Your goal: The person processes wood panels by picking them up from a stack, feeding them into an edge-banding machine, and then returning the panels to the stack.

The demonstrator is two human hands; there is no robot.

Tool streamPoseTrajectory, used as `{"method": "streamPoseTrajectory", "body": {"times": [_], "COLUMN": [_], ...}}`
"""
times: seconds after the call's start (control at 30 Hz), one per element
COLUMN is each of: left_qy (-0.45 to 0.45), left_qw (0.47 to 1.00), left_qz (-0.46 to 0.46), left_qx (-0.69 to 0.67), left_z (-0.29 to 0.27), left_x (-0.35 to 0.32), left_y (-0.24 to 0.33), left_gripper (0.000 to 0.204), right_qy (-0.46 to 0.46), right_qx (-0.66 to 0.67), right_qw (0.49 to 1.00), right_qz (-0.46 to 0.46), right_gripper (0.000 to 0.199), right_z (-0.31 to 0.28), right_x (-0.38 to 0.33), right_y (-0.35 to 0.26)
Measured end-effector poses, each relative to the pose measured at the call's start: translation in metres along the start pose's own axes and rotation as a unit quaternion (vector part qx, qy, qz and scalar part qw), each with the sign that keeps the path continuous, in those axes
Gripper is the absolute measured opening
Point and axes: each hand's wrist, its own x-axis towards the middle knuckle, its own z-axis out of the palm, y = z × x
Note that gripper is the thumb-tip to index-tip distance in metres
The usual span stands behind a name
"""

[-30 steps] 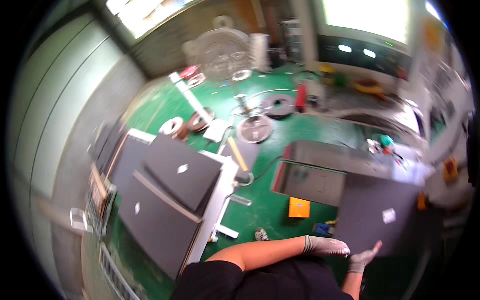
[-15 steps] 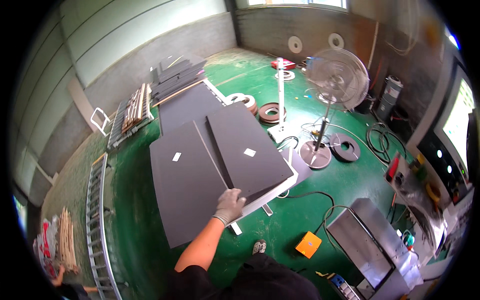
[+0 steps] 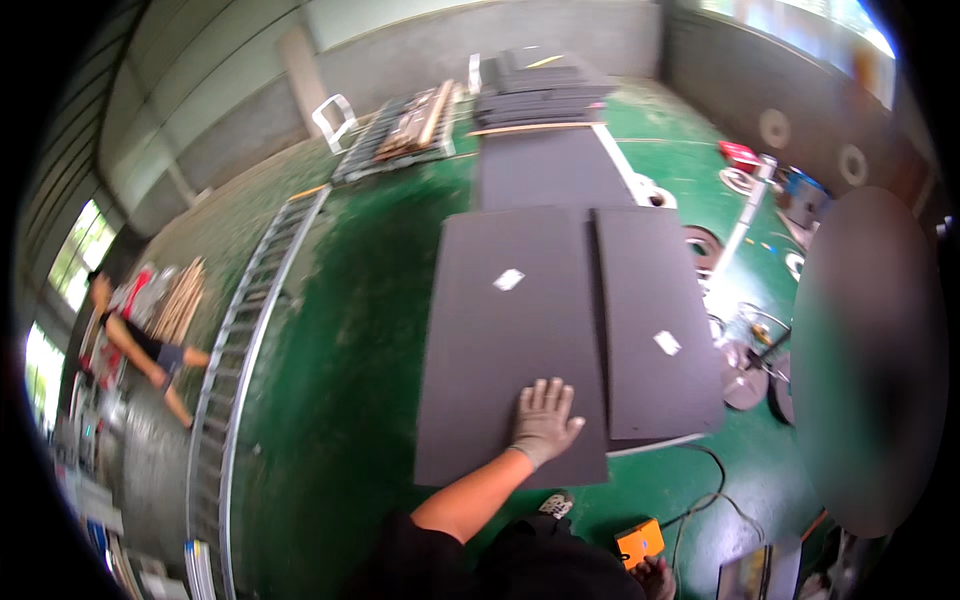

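Lying across the middle of the frame, the large dark grey sheet (image 3: 505,330) is the biggest thing under the person, its long axis running from the lower centre up toward the top of the picture, with a small white label (image 3: 508,279) near its upper half. Just beside it on the right, a second dark sheet (image 3: 655,320) lies parallel, its left edge appearing to overlap or touch the first, and it carries its own white label (image 3: 667,342). Both rest on a pale board whose edge (image 3: 660,443) shows at the lower right, over the green floor (image 3: 340,330). Further up the frame sit more dark sheets (image 3: 545,95) in a stack. The left hand (image 3: 545,420), gloved in grey, is pressed flat on the near end of the large sheet, fingers spread and pointing up the sheet's length, gripping nothing. The right hand (image 3: 655,578) shows only in part at the bottom edge, next to an orange tool (image 3: 640,542); how far it is open I cannot tell. The left hand is plainly the nearer one to the sheet.
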Motion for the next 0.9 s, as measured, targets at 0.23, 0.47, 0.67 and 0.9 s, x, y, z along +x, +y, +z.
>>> {"method": "streamPoseTrajectory", "body": {"times": [0.23, 0.47, 0.67, 0.9], "left_qy": [-0.015, -0.053, -0.022, -0.063], "left_qw": [0.999, 0.997, 0.997, 0.947], "left_qz": [0.007, -0.001, 0.008, 0.077], "left_qx": [-0.050, -0.057, -0.069, -0.304], "left_z": [-0.004, -0.016, -0.011, -0.030], "left_x": [0.007, 0.001, 0.000, 0.022], "left_y": [0.005, 0.009, -0.001, 0.004], "left_gripper": [0.071, 0.072, 0.070, 0.056], "right_qy": [0.060, 0.158, 0.151, -0.112], "right_qx": [-0.087, -0.030, -0.023, 0.129], "right_qw": [0.991, 0.972, 0.960, 0.976], "right_qz": [-0.077, -0.173, -0.234, -0.138], "right_gripper": [0.079, 0.031, 0.033, 0.047], "right_z": [0.177, 0.195, 0.158, 0.130], "right_x": [0.178, 0.257, 0.212, 0.105], "right_y": [-0.148, -0.137, -0.101, -0.077]}}
